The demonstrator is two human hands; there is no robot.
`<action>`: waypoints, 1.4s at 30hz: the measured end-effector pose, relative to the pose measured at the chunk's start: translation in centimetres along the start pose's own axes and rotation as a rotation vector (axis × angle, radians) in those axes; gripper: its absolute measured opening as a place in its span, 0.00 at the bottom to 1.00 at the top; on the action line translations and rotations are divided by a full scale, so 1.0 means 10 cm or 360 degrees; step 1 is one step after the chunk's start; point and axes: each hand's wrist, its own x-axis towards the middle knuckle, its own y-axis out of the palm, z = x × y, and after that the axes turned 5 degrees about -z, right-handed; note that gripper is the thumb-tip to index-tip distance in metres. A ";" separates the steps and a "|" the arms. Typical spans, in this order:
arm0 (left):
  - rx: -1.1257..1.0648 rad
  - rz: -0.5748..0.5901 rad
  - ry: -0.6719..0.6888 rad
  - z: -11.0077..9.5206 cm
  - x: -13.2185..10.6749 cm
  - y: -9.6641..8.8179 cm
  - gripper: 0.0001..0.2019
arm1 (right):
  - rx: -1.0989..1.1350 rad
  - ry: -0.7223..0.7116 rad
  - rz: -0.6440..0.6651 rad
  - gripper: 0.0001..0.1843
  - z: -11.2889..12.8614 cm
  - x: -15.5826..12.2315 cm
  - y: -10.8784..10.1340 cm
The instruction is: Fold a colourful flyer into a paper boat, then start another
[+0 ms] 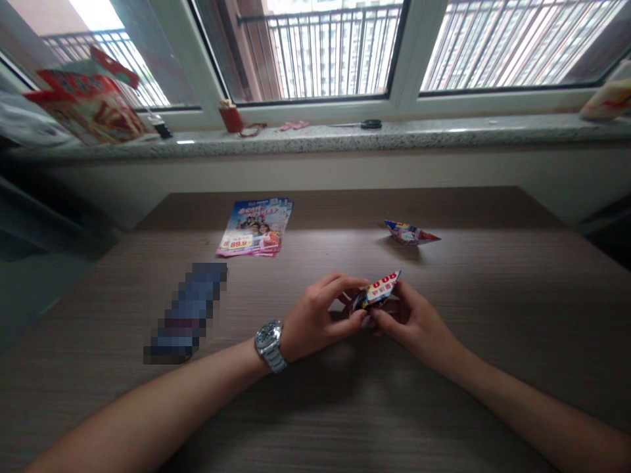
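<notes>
Between my two hands, just above the wooden table (315, 420), is a small folded paper piece (379, 292) with red and yellow print. My left hand (325, 315), below a metal wristwatch, is closed on its left end with thumb and fingers. On the other side, my right hand (419, 322) pinches the right end and lower edge. Fingers hide part of the folds. Farther back on the right lies a folded paper boat (410, 234) with pointed ends. A stack of printed flyers (256, 226) rests at the back left.
A pixelated dark rectangular object (190, 312) lies left of my left arm. Along the granite windowsill (315, 138) are scissors (369, 124), a small red container (231, 117), a pink item (294, 125) and a red food bag (93, 105). Windows rise behind the sill.
</notes>
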 end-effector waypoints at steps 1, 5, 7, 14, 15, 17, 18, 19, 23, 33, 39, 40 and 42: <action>0.0001 -0.0004 -0.0003 0.00 0.00 0.00 0.20 | 0.0002 0.0001 -0.0004 0.16 0.00 0.00 0.00; -0.0034 -0.0015 -0.0022 0.00 0.00 0.01 0.20 | -0.0013 0.0023 -0.0027 0.15 0.03 0.00 0.01; -0.0074 -0.0024 -0.0032 0.00 0.00 0.01 0.20 | -0.0024 0.0042 -0.0020 0.16 0.05 0.00 0.02; -0.0062 0.0027 -0.0020 0.01 0.00 0.00 0.20 | 0.0141 0.0044 0.0006 0.19 0.05 0.01 0.02; -0.0051 0.0032 -0.0017 0.01 0.00 0.00 0.20 | 0.0185 0.0044 0.0017 0.19 0.04 0.02 0.02; -0.0041 0.0037 -0.0018 0.01 -0.01 0.00 0.20 | 0.0264 0.0052 0.0036 0.21 0.04 0.03 0.02; -0.0040 0.0038 -0.0020 0.01 -0.01 -0.01 0.21 | 0.0291 0.0058 0.0043 0.21 0.05 0.03 0.02; -0.0037 0.0038 -0.0024 0.01 -0.01 -0.01 0.21 | 0.0304 0.0066 0.0056 0.20 0.05 0.03 0.02; -0.0037 0.0028 -0.0035 0.01 -0.01 0.00 0.22 | 0.0251 0.0089 0.0101 0.18 0.08 0.02 0.02; -0.0035 -0.0012 -0.0034 0.00 -0.01 0.02 0.22 | 0.0135 0.0054 0.0033 0.17 0.04 0.01 0.02; -0.0048 -0.0036 -0.0030 -0.01 -0.01 0.02 0.22 | 0.0103 0.0049 0.0034 0.16 0.07 0.01 0.02; -0.0042 -0.0045 -0.0024 -0.01 -0.01 0.02 0.22 | 0.0097 0.0048 0.0030 0.16 0.06 0.00 0.02; -0.0022 -0.0060 -0.0018 -0.01 -0.01 0.01 0.22 | 0.0093 0.0044 0.0020 0.16 0.06 0.00 0.02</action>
